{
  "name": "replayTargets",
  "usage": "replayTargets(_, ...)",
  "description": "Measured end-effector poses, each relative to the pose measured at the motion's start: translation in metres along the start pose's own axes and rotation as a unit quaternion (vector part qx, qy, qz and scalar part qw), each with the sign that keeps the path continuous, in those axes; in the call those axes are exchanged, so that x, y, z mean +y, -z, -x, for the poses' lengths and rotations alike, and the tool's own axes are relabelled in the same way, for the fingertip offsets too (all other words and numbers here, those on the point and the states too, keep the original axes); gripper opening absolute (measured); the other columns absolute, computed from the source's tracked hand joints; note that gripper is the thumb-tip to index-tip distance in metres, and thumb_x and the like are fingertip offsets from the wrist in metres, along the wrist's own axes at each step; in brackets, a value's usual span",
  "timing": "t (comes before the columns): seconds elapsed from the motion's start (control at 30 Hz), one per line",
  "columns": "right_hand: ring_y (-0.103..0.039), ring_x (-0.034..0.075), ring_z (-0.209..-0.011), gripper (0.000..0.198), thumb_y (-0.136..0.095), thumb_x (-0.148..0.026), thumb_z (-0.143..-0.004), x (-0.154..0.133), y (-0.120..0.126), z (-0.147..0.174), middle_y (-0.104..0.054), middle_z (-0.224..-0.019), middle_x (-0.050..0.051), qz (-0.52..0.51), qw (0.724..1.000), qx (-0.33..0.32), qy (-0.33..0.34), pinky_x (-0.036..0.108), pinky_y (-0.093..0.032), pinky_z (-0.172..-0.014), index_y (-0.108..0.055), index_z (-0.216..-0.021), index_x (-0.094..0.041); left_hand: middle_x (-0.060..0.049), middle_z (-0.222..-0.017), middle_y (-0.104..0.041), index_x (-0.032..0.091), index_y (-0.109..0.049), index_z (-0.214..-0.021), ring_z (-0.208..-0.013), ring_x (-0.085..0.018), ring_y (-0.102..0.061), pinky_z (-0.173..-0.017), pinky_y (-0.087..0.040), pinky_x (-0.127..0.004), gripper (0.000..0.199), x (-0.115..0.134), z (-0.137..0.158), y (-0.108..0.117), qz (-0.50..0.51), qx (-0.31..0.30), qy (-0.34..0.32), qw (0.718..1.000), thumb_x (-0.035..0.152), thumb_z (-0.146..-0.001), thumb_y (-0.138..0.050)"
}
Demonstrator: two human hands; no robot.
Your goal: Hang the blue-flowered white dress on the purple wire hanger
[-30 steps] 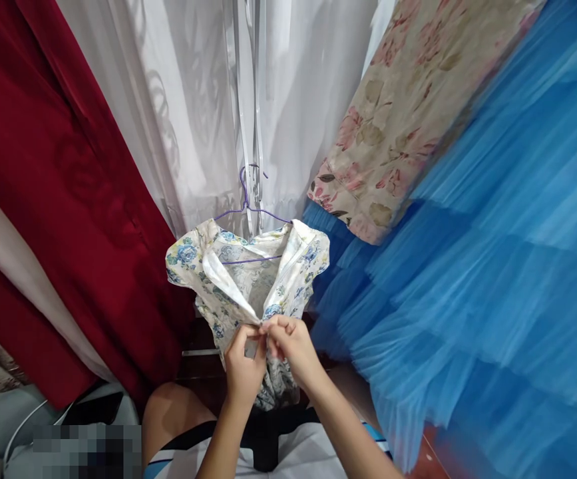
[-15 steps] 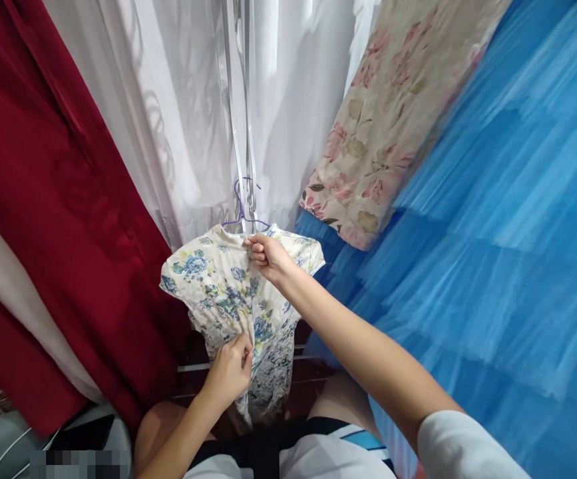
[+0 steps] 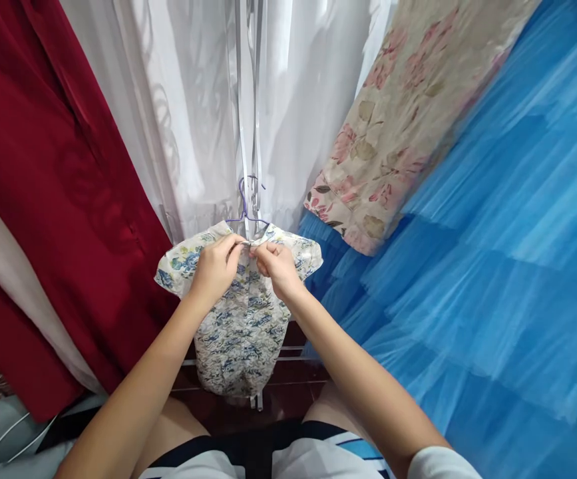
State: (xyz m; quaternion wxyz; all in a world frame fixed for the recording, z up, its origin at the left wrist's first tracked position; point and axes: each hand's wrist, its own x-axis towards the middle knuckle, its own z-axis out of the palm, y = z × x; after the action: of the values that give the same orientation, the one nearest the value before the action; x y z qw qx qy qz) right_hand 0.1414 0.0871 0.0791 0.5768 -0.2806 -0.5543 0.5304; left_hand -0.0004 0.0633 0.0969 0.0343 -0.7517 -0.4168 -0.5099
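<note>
Gently now: with left hand point(image 3: 217, 266) and right hand point(image 3: 277, 266) both pinching the neck of the floral dress point(image 3: 238, 319) on the purple hanger point(image 3: 245, 206) before the white curtain point(image 3: 193, 100), best to keep edges level, close without tugging.

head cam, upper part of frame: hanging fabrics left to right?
red curtain → white sheer curtain → beige cloth with pink flowers → blue tulle. Lower down, in front of the white curtain, both hands pinch the neckline of the small blue-flowered dress on a purple hanger.
</note>
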Motion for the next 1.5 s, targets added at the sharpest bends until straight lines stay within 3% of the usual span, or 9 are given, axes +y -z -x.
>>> replayTargets(0.2, -0.026, 0.006, -0.039, 0.026, -0.062, -0.031, -0.074, 0.025, -0.001, -0.005, -0.035, -0.041, -0.008, 0.058, 0.998, -0.003, 0.038, 0.022, -0.017, -0.042, -0.045, -0.057, -0.021, -0.004, -0.086, -0.068, 0.018, -0.066, -0.093, -0.088, -0.020, -0.064, -0.086, -0.046, -0.032, 0.013, -0.011, 0.010, -0.007, 0.028, 0.153, 0.060, 0.986, 0.027, -0.090, -0.056)
replayTargets(0.33, -0.033, 0.007, -0.038, 0.023, -0.059, -0.022, -0.070, 0.044, 0.002, 0.001, -0.042, -0.040, -0.006, 0.117, 0.993, 0.004, -0.012, 0.022, -0.022, -0.041, -0.046, -0.051, -0.020, -0.003, -0.084, -0.067, 0.017, -0.062, -0.093, -0.084, -0.017, -0.064, -0.083, -0.047, -0.029, 0.016, -0.022, 0.001, 0.005, 0.080, 0.265, 0.086, 0.957, 0.032, -0.092, -0.055)
replayTargets(0.6, -0.039, 0.008, -0.035, 0.027, -0.057, -0.048, -0.086, 0.026, -0.003, -0.004, -0.060, -0.052, -0.004, 0.076, 0.993, -0.083, 0.025, 0.022, -0.030, -0.041, -0.055, -0.087, -0.022, -0.003, -0.079, -0.069, 0.017, -0.067, -0.090, -0.080, -0.018, -0.065, -0.079, -0.048, -0.030, 0.013, -0.017, 0.001, 0.014, 0.097, 0.103, 0.077, 0.987, 0.027, -0.087, -0.060)
replayTargets(0.8, -0.046, 0.009, -0.046, 0.024, -0.057, -0.039, -0.086, 0.026, -0.010, -0.014, -0.052, -0.051, -0.005, 0.102, 0.988, -0.036, 0.109, 0.021, -0.033, -0.048, -0.050, -0.073, -0.021, -0.003, -0.084, -0.068, 0.019, -0.066, -0.088, -0.092, -0.020, -0.062, -0.089, -0.044, -0.033, 0.010, -0.012, 0.011, 0.001, 0.039, 0.098, 0.063, 0.992, 0.026, -0.088, -0.059)
replayTargets(0.93, -0.040, 0.009, -0.042, 0.025, -0.061, -0.035, -0.080, 0.045, -0.005, -0.012, -0.047, -0.046, -0.006, 0.109, 0.992, -0.007, 0.064, 0.022, -0.027, -0.045, -0.048, -0.065, -0.021, -0.003, -0.085, -0.067, 0.018, -0.064, -0.091, -0.088, -0.018, -0.063, -0.087, -0.046, -0.031, 0.012, -0.018, -0.005, -0.001, 0.121, 0.148, 0.069, 0.979, 0.029, -0.089, -0.058)
replayTargets(1.1, -0.035, 0.009, -0.040, 0.024, -0.061, -0.034, -0.077, 0.056, 0.008, 0.002, -0.042, -0.044, -0.006, 0.136, 0.990, -0.007, 0.031, 0.023, -0.024, -0.044, -0.047, -0.062, -0.022, -0.002, -0.081, -0.063, 0.016, -0.059, -0.088, -0.079, -0.013, -0.061, -0.080, -0.048, -0.025, 0.014, -0.078, -0.020, 0.028, 0.230, 0.327, 0.144, 0.905, 0.028, -0.083, -0.063)
replayTargets(1.2, -0.035, 0.009, -0.042, 0.023, -0.060, -0.030, -0.077, 0.053, 0.010, 0.014, -0.043, -0.047, -0.006, 0.160, 0.986, -0.030, 0.035, 0.023, -0.025, -0.045, -0.046, -0.061, -0.021, 0.002, -0.074, -0.055, 0.018, -0.051, -0.078, -0.076, -0.010, -0.057, -0.082, -0.047, -0.023, 0.007, -0.125, 0.004, 0.041, 0.302, 0.423, 0.320, 0.792, 0.019, -0.084, -0.055)
replayTargets(1.3, -0.038, 0.009, -0.044, 0.021, -0.059, -0.025, -0.075, 0.058, 0.014, 0.025, -0.045, -0.049, -0.005, 0.184, 0.981, -0.047, 0.035, 0.022, -0.027, -0.047, -0.046, -0.058, -0.021, 0.002, -0.063, -0.045, 0.019, -0.038, -0.066, -0.069, -0.012, -0.056, -0.081, -0.050, -0.031, 0.020, -0.148, 0.049, 0.026, 0.375, 0.355, 0.485, 0.706, 0.016, -0.085, -0.045)
replayTargets(1.5, -0.039, 0.011, -0.046, 0.021, -0.057, -0.024, -0.075, 0.094, 0.054, 0.043, -0.045, -0.047, -0.005, 0.216, 0.976, 0.008, 0.013, 0.022, -0.029, -0.048, -0.047, -0.057, -0.020, -0.004, -0.079, -0.059, 0.016, -0.053, -0.074, -0.086, -0.018, -0.065, -0.086, -0.051, -0.043, 0.011, -0.103, 0.108, -0.034, 0.494, 0.221, 0.510, 0.668, 0.016, -0.085, -0.051)
